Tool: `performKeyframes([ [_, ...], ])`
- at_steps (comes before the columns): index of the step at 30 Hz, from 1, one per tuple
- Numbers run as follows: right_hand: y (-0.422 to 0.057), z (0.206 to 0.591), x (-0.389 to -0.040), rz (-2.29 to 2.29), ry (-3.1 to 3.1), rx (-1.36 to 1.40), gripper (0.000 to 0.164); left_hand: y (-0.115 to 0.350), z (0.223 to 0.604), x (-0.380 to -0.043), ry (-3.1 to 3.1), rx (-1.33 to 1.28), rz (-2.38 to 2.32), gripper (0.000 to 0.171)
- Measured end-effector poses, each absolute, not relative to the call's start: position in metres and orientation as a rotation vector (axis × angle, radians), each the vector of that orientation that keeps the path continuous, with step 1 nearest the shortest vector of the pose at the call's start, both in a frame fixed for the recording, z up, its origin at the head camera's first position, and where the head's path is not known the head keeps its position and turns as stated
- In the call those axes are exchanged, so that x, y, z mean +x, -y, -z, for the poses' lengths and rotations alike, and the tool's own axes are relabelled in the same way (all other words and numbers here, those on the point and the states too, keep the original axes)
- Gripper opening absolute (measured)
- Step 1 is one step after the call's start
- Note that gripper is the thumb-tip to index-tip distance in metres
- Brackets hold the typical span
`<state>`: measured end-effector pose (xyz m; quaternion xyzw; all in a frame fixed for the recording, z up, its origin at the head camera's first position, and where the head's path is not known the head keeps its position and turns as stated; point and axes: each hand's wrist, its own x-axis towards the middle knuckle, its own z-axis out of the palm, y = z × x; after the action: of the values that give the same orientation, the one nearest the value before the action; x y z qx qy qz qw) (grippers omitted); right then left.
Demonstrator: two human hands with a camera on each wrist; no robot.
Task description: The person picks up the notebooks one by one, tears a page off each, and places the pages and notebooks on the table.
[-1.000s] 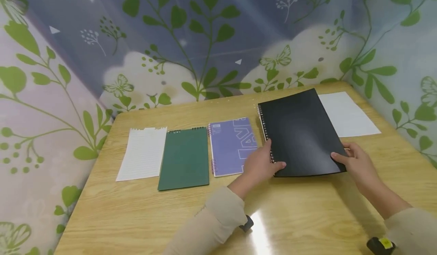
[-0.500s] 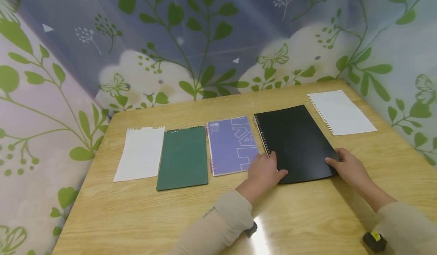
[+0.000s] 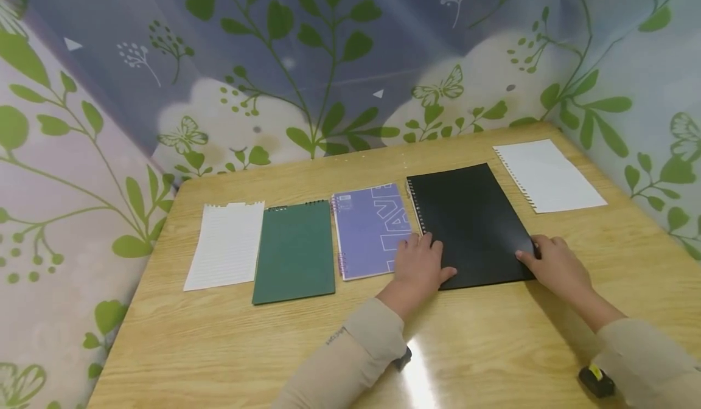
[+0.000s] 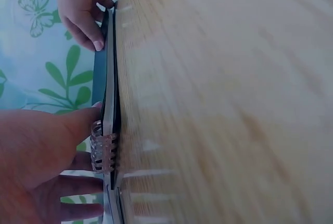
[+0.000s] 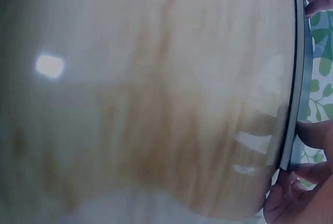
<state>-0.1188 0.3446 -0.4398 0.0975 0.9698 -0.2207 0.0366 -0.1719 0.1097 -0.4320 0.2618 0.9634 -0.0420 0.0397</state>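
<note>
A black spiral notebook (image 3: pixel 468 223) lies at the right of centre, its wire binding (image 4: pixel 103 151) along the left side. My left hand (image 3: pixel 418 266) rests at its lower left corner, thumb on the black cover. The other left fingers reach straight out across the binding toward a purple spiral notebook (image 3: pixel 367 232). At the lower right corner my right hand (image 3: pixel 558 269) pinches the black notebook, thumb on top and fingers curled at the edge; the right wrist view shows those fingers (image 5: pixel 281 198) low beside the corner.
Left of the purple notebook lies a green notebook (image 3: pixel 296 254) with top binding, then a torn lined sheet (image 3: pixel 226 244). A white sheet (image 3: pixel 550 174) with a ragged edge lies at the back right. A patterned wall (image 3: pixel 339 62) borders the wooden table (image 3: pixel 219 348).
The black notebook has come down toward me from a raised, tilted position over the white sheet, uncovering that sheet's torn edge. My left fingers have loosened from the binding and straightened.
</note>
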Motion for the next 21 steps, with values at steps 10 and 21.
performKeyframes([
  [10,-0.349,0.43,-0.117,0.73,-2.977,0.296,0.067,-0.112,0.427,-0.176,-2.96,0.833,0.014,0.055],
  [21,-0.289,0.354,-0.117,1.448,-2.996,0.132,0.049,-0.065,0.359,-0.225,-2.66,0.643,-1.087,0.047],
])
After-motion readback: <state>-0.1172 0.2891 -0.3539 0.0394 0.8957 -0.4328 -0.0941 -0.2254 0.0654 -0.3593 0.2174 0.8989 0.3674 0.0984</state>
